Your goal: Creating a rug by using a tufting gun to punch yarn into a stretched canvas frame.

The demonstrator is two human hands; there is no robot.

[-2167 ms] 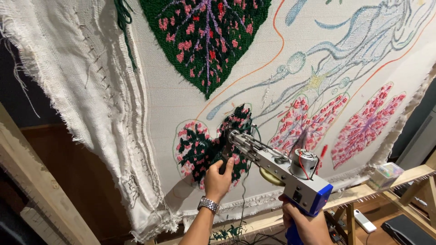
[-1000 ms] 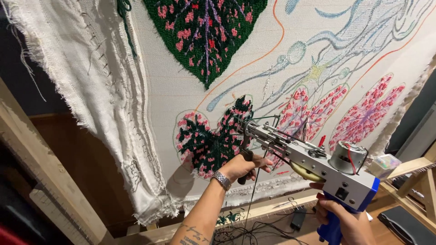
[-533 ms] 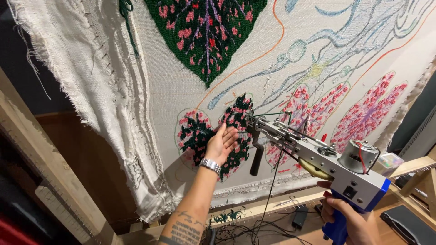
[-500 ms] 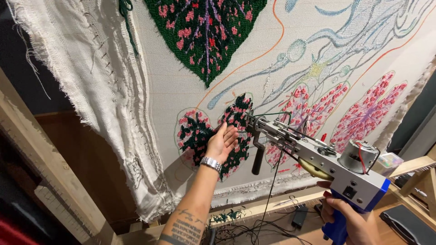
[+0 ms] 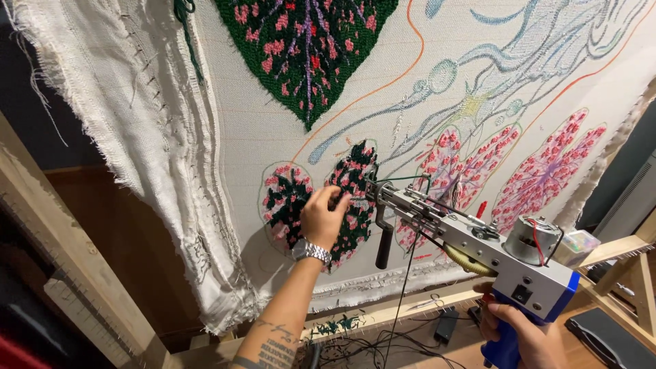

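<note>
Tufting gun is being held up to the stretched backing cloth, its needle end meeting the dark green and pink leaf patch low on the cloth. The right hand is wrapping closed around the gun's blue pistol grip at the lower right. The left hand is lying just left of the needle tip, fingers loosely spread and fingertips touching the tufted pile, gripping nothing; a metal wristwatch is sitting on that wrist. The gun is showing a grey metal body, a round silver motor with red wires near the rear, and a black front handle hanging down unheld. Green yarn is running along its top toward the needle. A larger green leaf with pink spots is filling the cloth above, and a wooden frame rail is running below.
</note>
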